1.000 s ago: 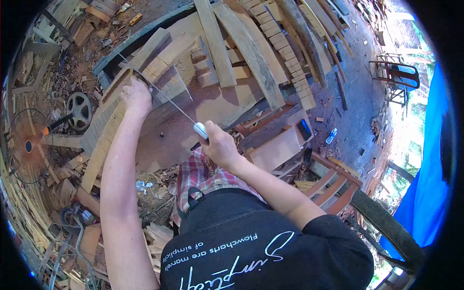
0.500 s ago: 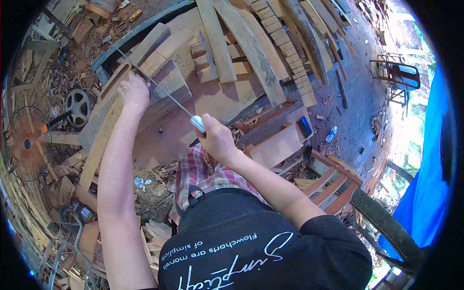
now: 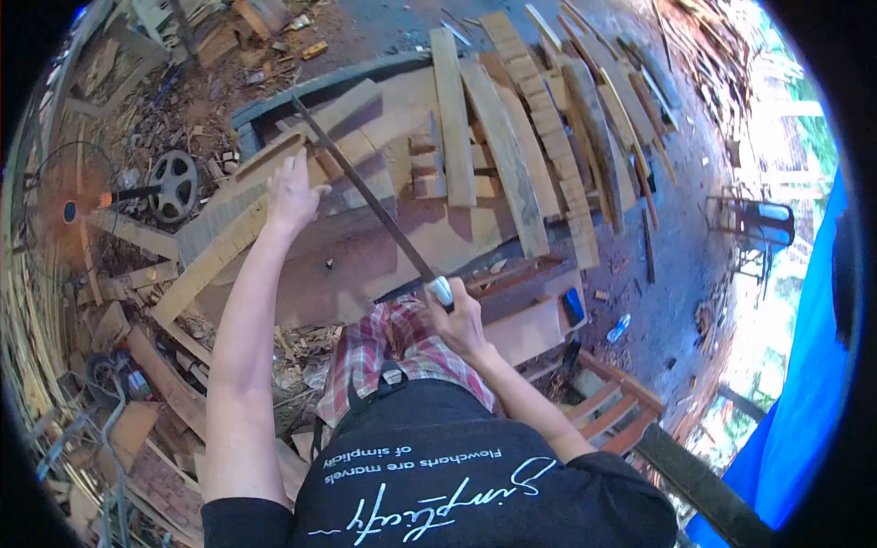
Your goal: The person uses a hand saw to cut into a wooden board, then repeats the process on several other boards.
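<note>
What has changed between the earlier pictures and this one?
The right hand has drawn the saw back toward the body, and the camera view has shifted. The left hand stays pressed on the wooden piece, and the right hand keeps its grip on the handle.

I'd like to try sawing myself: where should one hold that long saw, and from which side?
Grip the white handle at the near end of the saw, coming from the body side, as the right hand does. The thin blade slants away over the wooden workpiece, which the left hand steadies, so only the handle is safe.
</note>
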Motion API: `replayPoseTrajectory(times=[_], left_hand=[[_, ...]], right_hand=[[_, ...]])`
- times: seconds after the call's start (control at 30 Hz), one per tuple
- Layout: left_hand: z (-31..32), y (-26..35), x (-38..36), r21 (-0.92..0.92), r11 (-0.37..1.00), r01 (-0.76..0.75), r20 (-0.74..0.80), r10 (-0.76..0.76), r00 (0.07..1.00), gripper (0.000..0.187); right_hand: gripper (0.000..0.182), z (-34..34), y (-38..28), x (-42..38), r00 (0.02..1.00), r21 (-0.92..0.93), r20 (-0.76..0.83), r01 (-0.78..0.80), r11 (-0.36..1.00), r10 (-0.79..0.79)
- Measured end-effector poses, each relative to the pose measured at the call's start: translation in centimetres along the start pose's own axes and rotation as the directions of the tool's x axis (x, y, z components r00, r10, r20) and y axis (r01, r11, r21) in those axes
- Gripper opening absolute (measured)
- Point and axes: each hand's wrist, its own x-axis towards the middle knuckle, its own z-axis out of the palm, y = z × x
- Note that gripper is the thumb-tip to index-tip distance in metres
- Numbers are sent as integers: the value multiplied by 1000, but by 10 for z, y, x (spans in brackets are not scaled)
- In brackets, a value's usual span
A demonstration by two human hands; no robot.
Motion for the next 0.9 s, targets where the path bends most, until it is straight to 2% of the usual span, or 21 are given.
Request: replayPoseTrajectory(times=[0.03,0.07,0.13,0.17,0.23,0.27,0.37,0.4,0.47,0.5,0.57,0.7,0.77,0.9], left_hand=[[3,-12,-1,-189,981,-36,-100,17,995,40],[9,-21,2,-188,982,-28,-112,7,994,40],[9,-25,5,-470,867,166,-66,-222,973,33],[12,-24,9,-471,865,173,-73,-233,970,33],[28,-17,23,-505,851,140,-280,-316,906,31],[33,-11,31,-508,850,143,-284,-321,903,31],[40,20,46,-281,905,319,-400,-413,818,39],[46,18,48,-284,904,321,-400,-416,817,39],[57,16,53,-53,913,405,-285,-403,870,41],[55,15,55,-50,914,402,-279,-399,873,41],[48,10,59,-41,896,443,-52,-444,894,44],[46,12,53,64,913,404,-79,-399,914,45],[44,19,53,93,870,484,-151,-468,870,44],[48,17,51,35,868,495,-162,-484,860,41]], right_hand=[[17,-3,-1,-2,995,-15,-35,93,996,-94],[15,-4,-2,-1,980,-33,-69,183,983,-185],[14,-3,-10,7,969,-23,-97,227,974,-228],[13,-2,-11,14,967,-43,-96,235,971,-238],[13,-1,-18,27,959,-74,-93,260,963,-266],[13,2,-23,33,958,-77,-89,265,961,-272],[20,14,-40,48,968,-24,-107,228,973,-229],[20,20,-42,52,968,-26,-105,228,973,-230],[23,30,-43,59,958,-33,-114,262,964,-264],[26,34,-41,61,966,-54,-93,237,970,-241],[27,41,-38,61,970,-52,-94,222,974,-226],[27,41,-38,60,973,-72,-84,211,975,-217],[27,36,-44,55,977,-80,-75,195,978,-201],[26,30,-53,50,978,-138,-62,190,972,-200]])
